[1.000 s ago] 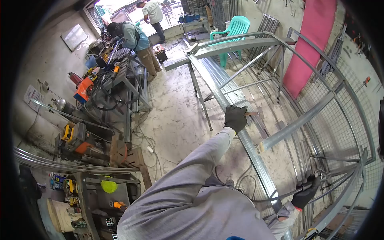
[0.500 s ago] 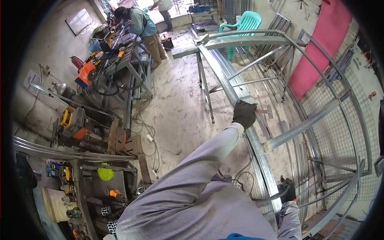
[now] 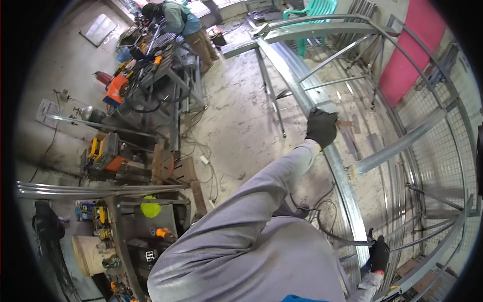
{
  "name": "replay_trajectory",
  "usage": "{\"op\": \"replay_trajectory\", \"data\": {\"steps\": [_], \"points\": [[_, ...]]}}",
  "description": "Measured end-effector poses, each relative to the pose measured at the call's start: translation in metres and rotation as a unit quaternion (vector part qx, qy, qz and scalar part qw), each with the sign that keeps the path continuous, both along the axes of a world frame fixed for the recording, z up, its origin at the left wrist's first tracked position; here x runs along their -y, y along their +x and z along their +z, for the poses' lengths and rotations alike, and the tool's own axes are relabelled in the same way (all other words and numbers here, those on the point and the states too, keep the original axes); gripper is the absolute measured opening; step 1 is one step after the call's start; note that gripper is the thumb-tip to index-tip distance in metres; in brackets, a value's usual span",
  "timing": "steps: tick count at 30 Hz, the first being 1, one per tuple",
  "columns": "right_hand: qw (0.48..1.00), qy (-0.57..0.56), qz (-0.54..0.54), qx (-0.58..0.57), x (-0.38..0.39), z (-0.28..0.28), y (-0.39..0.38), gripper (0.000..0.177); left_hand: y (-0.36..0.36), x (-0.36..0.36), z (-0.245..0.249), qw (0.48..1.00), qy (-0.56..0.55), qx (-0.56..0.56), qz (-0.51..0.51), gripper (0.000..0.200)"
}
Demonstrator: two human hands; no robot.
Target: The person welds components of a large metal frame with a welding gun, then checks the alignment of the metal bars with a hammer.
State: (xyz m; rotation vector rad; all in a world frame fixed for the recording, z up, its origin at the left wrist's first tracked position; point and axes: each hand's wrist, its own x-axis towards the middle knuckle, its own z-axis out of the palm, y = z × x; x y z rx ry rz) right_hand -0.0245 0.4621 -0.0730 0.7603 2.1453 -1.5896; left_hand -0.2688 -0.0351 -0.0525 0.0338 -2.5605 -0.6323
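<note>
My left hand (image 3: 322, 128), in a dark glove, is closed at a long galvanized metal beam (image 3: 347, 196). A flat brownish tool (image 3: 345, 123) sticks out from its right side; the rest of it is hidden. Lower right, my gloved right hand (image 3: 378, 252) is closed round a dark holder beside the beam's near end. A thick black cable (image 3: 342, 240) runs to it across the beam. To the right, a curved metal frame (image 3: 387, 150) with struts rests near the beam.
A person (image 3: 188, 25) bends over a cluttered workbench (image 3: 168, 75) at the upper left. Behind the frame stand a green chair (image 3: 319, 10) and a pink sheet (image 3: 412, 50). Loose cables (image 3: 209, 171) lie on the floor. A tool shelf (image 3: 121, 241) is at the lower left.
The view has shifted, so the beam, frame and both hands appear farther right. Both hands remain closed, the left at the beam and the right round the holder.
</note>
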Motion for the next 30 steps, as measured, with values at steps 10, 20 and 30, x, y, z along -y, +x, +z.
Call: {"op": "replay_trajectory", "data": {"steps": [10,20,30], "points": [[0.879,0.437,0.048,-0.186,0.083,0.039,0.044,0.039,0.001,-0.001,0.005,1.000,-0.009,-0.001,0.009,0.018],[0.863,0.440,0.004,-0.250,0.083,0.031,0.047,0.037,0.001,-0.004,0.006,1.000,-0.028,-0.006,0.003,0.021],[0.633,0.659,0.074,-0.400,0.054,-0.006,0.059,0.029,-0.023,0.016,-0.038,0.990,-0.133,-0.029,-0.035,0.010]]}}
